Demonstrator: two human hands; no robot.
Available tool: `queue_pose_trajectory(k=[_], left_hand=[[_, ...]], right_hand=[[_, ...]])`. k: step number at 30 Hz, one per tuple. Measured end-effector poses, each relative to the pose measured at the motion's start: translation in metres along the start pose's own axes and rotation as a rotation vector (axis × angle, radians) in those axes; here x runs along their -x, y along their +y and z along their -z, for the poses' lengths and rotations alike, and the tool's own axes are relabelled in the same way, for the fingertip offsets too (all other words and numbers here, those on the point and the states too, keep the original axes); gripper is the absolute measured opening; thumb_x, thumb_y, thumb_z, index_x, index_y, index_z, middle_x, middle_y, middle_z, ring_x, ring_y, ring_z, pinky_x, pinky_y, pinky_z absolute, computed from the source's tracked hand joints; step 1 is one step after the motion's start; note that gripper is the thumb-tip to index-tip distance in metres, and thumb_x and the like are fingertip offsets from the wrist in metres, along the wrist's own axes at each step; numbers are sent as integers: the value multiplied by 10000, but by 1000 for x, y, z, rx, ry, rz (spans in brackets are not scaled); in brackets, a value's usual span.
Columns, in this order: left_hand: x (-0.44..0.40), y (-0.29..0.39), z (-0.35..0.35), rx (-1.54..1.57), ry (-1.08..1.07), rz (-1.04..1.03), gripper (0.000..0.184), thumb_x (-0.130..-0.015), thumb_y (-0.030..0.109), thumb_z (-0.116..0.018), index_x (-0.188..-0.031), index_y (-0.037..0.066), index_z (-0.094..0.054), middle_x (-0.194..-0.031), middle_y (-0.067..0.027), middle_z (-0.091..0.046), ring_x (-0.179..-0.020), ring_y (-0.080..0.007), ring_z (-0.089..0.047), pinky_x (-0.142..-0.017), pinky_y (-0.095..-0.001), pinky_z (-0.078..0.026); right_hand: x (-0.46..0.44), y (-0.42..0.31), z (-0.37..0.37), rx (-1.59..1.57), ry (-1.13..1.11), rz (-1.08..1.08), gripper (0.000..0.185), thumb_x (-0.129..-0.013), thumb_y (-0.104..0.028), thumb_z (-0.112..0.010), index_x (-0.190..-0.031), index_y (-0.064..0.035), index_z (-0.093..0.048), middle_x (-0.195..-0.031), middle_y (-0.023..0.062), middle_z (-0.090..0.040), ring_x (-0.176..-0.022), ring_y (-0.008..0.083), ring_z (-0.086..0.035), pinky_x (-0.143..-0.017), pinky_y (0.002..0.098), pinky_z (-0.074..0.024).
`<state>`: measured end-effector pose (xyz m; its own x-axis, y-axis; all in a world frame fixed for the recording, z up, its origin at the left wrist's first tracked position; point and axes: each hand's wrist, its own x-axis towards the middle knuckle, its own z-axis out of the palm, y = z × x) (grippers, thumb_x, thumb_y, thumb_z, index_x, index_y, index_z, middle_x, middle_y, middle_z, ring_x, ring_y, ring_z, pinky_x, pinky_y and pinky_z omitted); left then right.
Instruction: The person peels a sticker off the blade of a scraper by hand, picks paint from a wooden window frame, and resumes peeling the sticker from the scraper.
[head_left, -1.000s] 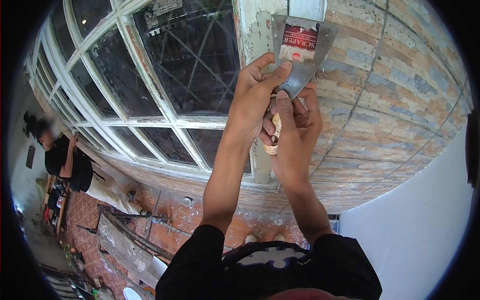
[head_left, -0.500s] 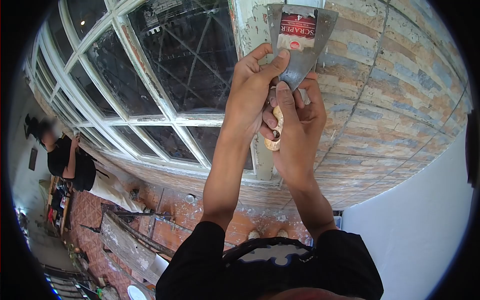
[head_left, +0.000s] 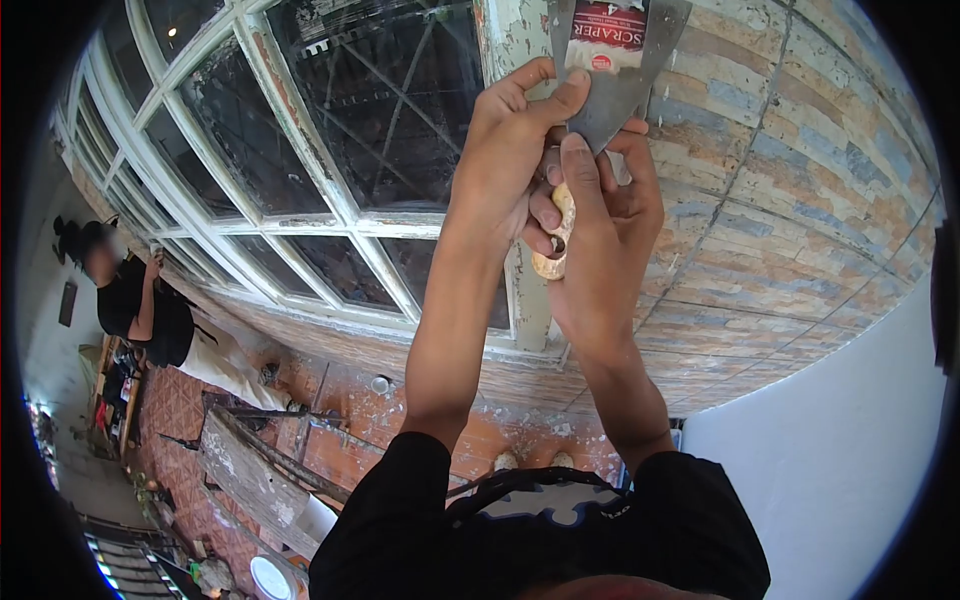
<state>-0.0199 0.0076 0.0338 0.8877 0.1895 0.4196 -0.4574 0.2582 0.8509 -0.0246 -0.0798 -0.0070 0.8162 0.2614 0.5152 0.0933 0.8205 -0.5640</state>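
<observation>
Fingers of the left hand clamped on the blade of a scraper, thumb across the metal below a red label; right hand clamped lower, thumb at the neck, wooden handle between both hands. Past these, stone-patterned wall and peeling white window frame. Farther out, plain pale wall, reddish floor strewn with flakes, weathered board, another person beside the windows.

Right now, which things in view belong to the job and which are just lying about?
In the job:
- scraper, held by left hand and right hand
- likely the peeling window frame

Lying about, apparently:
- wooden board
- small round container
</observation>
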Motion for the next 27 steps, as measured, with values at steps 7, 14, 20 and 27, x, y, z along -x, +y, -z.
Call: queue_pose_trajectory(k=[7,14,20,27], left_hand=[[0,-4,-7,0,30,-25,218,-978,229,-614,-1037,24,-570,-542,-61,-581,-319,-81,-458,-233,-216,-306],[1,-18,-5,32,12,-11,212,-977,245,-625,-1014,44,-569,-525,-33,-543,-329,-71,-449,-232,-224,-288],[-1,-21,-3,103,-36,-53,254,-984,242,-609,-1059,8,-544,-718,-162,-681,-421,-132,-585,-276,-231,-399],[-5,-42,-30,190,8,-168,264,-1004,249,-576,-1089,0,-556,-893,-196,-720,-507,-139,-633,-356,-202,-457]], right_hand=[[3,-2,8,10,40,-17,103,-980,-100,-596,-1026,-91,-504,-787,10,-543,-529,41,-482,-377,179,-315],[7,-2,11,56,57,-2,110,-977,-97,-602,-1046,-82,-518,-803,16,-562,-526,33,-479,-376,171,-319],[7,-10,10,84,43,-27,110,-974,-96,-604,-1037,-65,-519,-796,21,-571,-512,27,-471,-368,171,-303],[-5,-37,34,447,7,6,121,-990,-108,-578,-1088,-38,-563,-739,15,-569,-477,23,-441,-361,192,-305]])
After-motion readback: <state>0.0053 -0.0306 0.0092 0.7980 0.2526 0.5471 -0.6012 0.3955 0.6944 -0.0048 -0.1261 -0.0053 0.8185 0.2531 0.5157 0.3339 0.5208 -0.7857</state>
